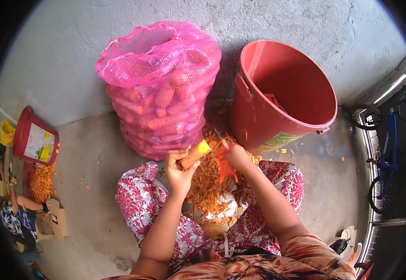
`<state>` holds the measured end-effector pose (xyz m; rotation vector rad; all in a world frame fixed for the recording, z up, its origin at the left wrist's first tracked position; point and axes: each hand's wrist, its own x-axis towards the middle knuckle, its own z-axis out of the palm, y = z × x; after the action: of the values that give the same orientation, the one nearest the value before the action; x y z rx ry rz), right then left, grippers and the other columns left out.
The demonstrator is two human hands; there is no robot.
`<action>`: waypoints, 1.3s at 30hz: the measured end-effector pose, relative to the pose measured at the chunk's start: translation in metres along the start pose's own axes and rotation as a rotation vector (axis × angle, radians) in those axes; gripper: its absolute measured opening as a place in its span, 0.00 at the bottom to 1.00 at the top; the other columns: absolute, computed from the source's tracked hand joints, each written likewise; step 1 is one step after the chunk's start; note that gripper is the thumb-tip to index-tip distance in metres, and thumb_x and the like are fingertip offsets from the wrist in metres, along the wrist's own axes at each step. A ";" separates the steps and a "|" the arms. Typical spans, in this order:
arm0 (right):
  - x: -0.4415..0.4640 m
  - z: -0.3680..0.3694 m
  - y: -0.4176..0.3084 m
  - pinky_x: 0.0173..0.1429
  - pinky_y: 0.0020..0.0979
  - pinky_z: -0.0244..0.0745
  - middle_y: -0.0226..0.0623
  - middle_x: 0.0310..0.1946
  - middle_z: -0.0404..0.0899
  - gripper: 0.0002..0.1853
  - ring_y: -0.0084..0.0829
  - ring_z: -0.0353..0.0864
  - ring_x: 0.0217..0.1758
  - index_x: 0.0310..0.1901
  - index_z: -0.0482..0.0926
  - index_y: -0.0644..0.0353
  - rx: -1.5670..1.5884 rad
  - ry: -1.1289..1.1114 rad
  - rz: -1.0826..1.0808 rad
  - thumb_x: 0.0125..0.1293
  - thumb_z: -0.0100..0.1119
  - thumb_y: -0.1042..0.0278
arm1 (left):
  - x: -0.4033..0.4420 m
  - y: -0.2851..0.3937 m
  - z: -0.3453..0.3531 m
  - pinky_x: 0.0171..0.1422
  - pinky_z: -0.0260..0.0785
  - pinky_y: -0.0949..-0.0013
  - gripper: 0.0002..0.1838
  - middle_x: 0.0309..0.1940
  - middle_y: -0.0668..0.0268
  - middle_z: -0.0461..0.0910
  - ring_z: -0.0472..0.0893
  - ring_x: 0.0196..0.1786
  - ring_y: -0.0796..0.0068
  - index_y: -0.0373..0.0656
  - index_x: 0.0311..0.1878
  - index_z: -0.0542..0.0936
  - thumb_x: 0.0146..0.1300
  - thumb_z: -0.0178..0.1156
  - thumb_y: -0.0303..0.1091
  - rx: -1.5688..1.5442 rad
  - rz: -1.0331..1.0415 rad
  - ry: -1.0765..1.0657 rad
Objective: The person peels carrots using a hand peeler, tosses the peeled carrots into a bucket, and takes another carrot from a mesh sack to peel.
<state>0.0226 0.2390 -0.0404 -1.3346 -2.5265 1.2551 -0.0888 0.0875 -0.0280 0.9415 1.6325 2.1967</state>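
My left hand (179, 171) is closed round a thick carrot (195, 155), whose bright orange cut end points up and right. My right hand (236, 157) grips an orange-red peeler (224, 164), held a little apart from the carrot. Below both hands lies a heap of orange peelings (204, 186) between my legs. A pink mesh sack (161, 105) full of carrots stands ahead on the left, its top open. Ahead on the right is a large red bucket (263, 116) with a few carrot pieces inside.
At the far left, another person (20, 210) sits near a second red bucket (22, 135) and another peelings heap (42, 182). A grey wall (231, 18) rises behind the sack. A blue bicycle (389, 149) stands at right; footwear (347, 242) lies lower right.
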 end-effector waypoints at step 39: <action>-0.040 0.026 -0.032 0.37 0.45 0.70 0.57 0.26 0.75 0.12 0.53 0.75 0.33 0.38 0.65 0.69 -0.091 -0.097 -0.223 0.55 0.45 0.70 | -0.002 0.003 -0.008 0.38 0.65 0.76 0.18 0.30 0.68 0.69 0.71 0.34 0.79 0.38 0.31 0.69 0.38 0.69 0.21 0.544 0.059 0.107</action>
<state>0.0170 0.1847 -0.0240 -0.9920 -2.7361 1.2018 -0.0917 0.0787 -0.0271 1.0181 2.3458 1.8911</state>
